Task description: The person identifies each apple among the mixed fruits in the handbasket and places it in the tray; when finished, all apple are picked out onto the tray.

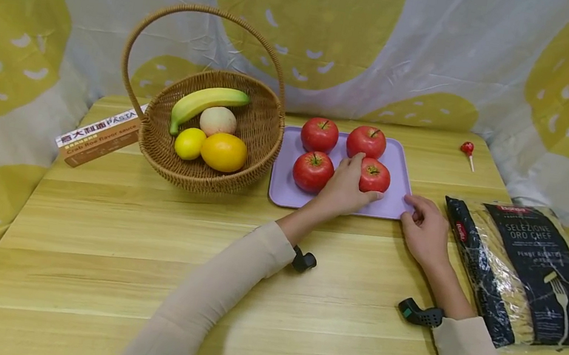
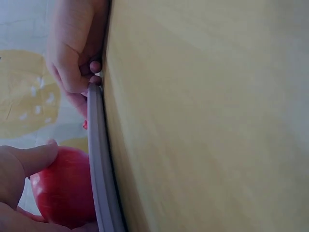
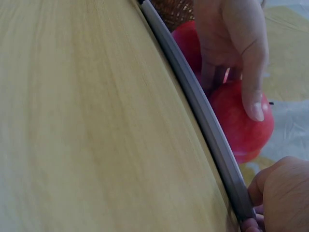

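Several red apples stand in two rows on a lilac tray. My left hand reaches over the tray and grips the front right apple, thumb on its near side and fingers round its far side. In the right wrist view that thumb lies across the apple, which sits low by the tray rim. Beside the left hand is the front left apple. My right hand pinches the tray's front right corner between thumb and fingers; the left wrist view shows these fingertips at the rim.
A wicker basket with a tall handle holds a banana, a lemon and other fruit left of the tray. Behind it lies a pasta box. A large pasta bag lies at the right, with a red lollipop farther back.
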Demonstrator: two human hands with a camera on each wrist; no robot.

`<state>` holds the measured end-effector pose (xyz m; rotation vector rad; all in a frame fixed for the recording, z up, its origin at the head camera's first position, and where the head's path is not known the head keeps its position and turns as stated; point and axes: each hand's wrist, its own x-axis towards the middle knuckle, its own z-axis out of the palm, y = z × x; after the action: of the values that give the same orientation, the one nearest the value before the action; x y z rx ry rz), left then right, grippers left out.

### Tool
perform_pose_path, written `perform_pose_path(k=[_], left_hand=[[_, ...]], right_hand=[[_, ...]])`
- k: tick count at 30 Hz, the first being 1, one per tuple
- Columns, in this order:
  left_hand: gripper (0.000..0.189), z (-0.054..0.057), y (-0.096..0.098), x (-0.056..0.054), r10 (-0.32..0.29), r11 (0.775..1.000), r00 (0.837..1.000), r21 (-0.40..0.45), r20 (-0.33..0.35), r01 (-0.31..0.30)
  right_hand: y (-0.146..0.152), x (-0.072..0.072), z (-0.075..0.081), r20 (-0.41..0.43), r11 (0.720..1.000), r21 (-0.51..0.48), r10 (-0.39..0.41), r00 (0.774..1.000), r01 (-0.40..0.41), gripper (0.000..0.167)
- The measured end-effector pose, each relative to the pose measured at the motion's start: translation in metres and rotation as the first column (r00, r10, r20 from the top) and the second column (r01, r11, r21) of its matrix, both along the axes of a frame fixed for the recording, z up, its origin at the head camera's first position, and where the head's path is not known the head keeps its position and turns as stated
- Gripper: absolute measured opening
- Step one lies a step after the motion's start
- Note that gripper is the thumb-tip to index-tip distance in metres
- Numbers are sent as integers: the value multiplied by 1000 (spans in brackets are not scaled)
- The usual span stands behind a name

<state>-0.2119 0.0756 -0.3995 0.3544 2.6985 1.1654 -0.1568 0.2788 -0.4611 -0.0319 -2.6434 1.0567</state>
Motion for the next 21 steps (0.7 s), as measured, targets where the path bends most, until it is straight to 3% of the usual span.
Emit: perform_pose_path(k=[9, 16, 21], left_hand=[[97, -4, -1, -3, 3, 1000, 1000, -5, -7, -3], [103, -3, -7, -4, -77, 996, 997, -42, 27, 78], [107, 6, -22, 3, -140, 990, 989, -6, 55, 141]], right_hand=[[-2, 0, 3, 2, 1000, -3, 7, 1000, -7, 38], [0, 1, 5, 3, 1000, -1, 9, 1000, -9, 38], [0, 2, 3, 1, 1000, -4, 16, 1000, -16, 38]])
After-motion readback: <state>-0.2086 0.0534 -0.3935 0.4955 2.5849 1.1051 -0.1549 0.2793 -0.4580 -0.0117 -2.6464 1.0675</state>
